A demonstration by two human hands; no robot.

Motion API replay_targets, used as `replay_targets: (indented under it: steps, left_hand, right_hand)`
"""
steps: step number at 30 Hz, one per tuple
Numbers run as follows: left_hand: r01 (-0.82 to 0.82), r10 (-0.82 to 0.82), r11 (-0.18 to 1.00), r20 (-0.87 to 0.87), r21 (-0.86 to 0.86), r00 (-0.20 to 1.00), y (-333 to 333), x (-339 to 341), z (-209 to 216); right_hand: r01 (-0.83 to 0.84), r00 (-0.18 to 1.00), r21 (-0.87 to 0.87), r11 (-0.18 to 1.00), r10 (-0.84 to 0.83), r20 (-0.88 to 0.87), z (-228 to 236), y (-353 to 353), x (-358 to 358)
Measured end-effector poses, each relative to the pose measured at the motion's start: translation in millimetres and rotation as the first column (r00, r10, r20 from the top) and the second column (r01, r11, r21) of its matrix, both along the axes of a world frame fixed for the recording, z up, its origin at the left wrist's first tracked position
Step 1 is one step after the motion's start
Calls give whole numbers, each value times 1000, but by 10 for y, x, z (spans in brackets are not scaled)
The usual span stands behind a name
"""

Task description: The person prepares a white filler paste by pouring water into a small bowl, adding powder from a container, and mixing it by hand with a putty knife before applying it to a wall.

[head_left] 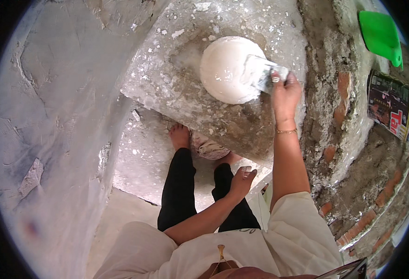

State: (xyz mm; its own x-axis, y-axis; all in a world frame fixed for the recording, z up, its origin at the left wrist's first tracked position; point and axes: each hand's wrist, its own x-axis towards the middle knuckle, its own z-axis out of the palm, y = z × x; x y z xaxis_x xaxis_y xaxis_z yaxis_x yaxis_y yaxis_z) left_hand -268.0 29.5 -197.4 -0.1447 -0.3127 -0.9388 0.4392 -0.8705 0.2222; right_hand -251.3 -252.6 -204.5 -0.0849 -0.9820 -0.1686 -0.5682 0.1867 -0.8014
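A round white dome (230,63), smooth and wet-looking like fresh plaster, sits on a rough grey slab in front of me. My right hand (286,95) reaches out to its right side and grips a flat, plaster-smeared scraper (262,72). The scraper's blade lies against the dome's right side and is slightly blurred. My left hand (241,182) is held back near my right knee, apart from the dome. Its fingers are curled, with something small and pale at their tips that I cannot make out.
The grey slab (167,69) is speckled with dried white bits. Crumbling brick and mortar (339,107) run along the right, with a green plastic scoop (381,35) and a dark printed packet (389,104) there. A smooth grey surface (51,130) fills the left. A pinkish-white lump (209,146) lies between my feet.
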Motion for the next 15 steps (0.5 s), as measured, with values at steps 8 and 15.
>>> replay_targets:
  steps: [8,15]
  left_hand:
    - [6,-5,1000,10,-14,1000,40,23,-44]
    - [3,-2,1000,14,-18,1000,-22,7,8]
  right_hand:
    - [-205,969,-31,978,207,133,305,201,388]
    - [-227,967,3,974,225,119,175,-6,207]
